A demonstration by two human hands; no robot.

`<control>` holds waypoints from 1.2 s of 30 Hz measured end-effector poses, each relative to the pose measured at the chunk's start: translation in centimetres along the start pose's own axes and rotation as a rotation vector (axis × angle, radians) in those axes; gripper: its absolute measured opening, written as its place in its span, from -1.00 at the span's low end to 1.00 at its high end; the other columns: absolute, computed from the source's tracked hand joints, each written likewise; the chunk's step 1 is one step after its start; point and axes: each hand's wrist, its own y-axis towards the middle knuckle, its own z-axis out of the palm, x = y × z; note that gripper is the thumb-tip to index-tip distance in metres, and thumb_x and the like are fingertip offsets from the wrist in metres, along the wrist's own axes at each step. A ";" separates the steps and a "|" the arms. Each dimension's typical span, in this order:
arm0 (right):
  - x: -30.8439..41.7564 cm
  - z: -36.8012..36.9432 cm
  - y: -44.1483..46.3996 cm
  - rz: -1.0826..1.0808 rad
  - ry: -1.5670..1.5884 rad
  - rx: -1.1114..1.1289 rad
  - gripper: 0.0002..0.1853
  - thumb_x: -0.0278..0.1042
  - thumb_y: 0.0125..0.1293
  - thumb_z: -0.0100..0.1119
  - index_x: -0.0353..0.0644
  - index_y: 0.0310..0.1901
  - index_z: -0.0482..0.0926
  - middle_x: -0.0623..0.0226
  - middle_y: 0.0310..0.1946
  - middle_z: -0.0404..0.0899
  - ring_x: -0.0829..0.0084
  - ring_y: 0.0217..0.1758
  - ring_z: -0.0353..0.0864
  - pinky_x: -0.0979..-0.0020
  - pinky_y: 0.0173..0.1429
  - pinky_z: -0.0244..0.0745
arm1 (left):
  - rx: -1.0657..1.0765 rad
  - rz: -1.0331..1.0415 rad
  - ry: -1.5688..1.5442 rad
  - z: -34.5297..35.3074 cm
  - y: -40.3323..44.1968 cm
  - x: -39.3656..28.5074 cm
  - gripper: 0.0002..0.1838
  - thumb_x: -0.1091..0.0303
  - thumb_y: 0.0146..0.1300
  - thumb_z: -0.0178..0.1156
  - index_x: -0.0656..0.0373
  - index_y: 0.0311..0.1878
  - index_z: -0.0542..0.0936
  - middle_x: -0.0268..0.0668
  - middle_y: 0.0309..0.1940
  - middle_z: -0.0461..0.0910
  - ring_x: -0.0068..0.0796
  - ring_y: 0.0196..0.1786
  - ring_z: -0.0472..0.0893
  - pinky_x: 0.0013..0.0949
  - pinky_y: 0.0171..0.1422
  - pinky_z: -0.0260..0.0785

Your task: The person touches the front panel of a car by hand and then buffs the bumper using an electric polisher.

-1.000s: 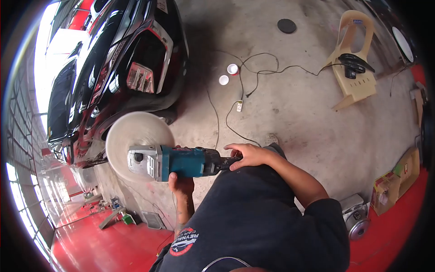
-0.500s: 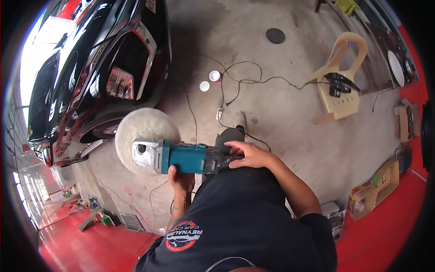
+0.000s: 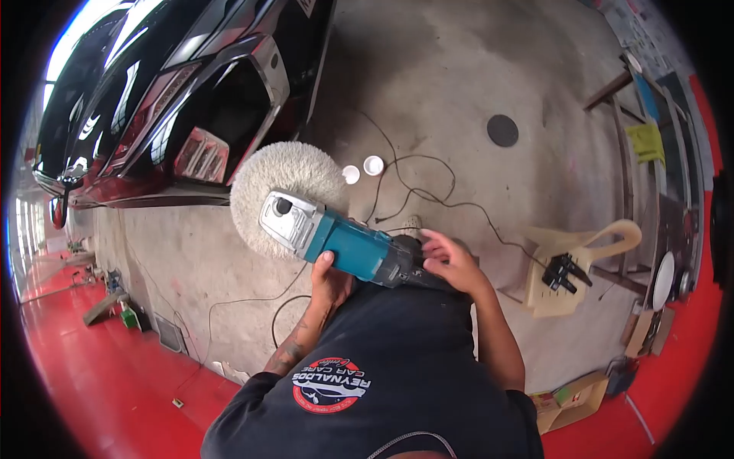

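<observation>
A teal and black polisher (image 3: 353, 246) with a silver head lies across the front of my body. Its round, fluffy white wool pad (image 3: 264, 172) points toward the car at the left. My left hand (image 3: 330, 279) supports the polisher from below, thumb up along the casing near the silver head. Over the black rear end of the tool is my right hand (image 3: 455, 264), fingers spread apart; whether it touches the casing I cannot tell. The dark car (image 3: 222, 92), with a red and clear lamp, stands just beyond the pad.
Two small white tubs or lids (image 3: 373, 165) sit on the concrete floor by a looping black cable (image 3: 428, 195). A beige plastic chair (image 3: 547, 298) holds a black tool (image 3: 564, 274). A dark round disc (image 3: 502, 131) lies farther off. Cardboard boxes (image 3: 577, 405) stand at lower right.
The polisher has tilted, its rear end dropping, and its pad has come up and right in view. My right hand's fingers have spread more. The whole view has turned.
</observation>
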 end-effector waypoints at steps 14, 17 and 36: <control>0.4 -19.2 8.3 0.093 -0.366 -0.109 -0.44 -0.21 0.29 0.39 -0.20 0.27 0.51 0.03 0.01 0.61 0.22 -0.07 0.68 0.28 0.05 0.58 | -0.587 0.305 -0.065 11.2 5.5 1.4 -0.16 -0.11 0.08 0.37 0.24 0.32 0.38 -0.11 0.17 0.52 -0.13 0.26 0.51 -0.04 0.43 0.30; 4.9 -22.0 11.6 0.173 -0.454 0.008 -0.45 -0.23 0.28 0.40 -0.19 0.27 0.51 0.06 -0.03 0.62 0.26 -0.15 0.68 0.28 0.00 0.59 | -0.760 0.284 -0.119 13.7 6.8 0.7 -0.17 -0.10 0.08 0.37 0.23 0.32 0.39 -0.10 0.14 0.54 -0.12 0.23 0.53 -0.06 0.40 0.33; 15.3 -14.2 25.0 0.234 -0.512 0.764 -0.39 -0.05 0.30 0.37 -0.08 0.32 0.48 0.13 -0.02 0.58 0.23 -0.02 0.62 0.28 0.06 0.54 | -1.121 0.255 -0.413 14.9 11.5 -0.8 -0.15 -0.15 0.04 0.39 0.12 0.33 0.39 -0.13 0.12 0.56 -0.09 0.23 0.54 0.02 0.39 0.35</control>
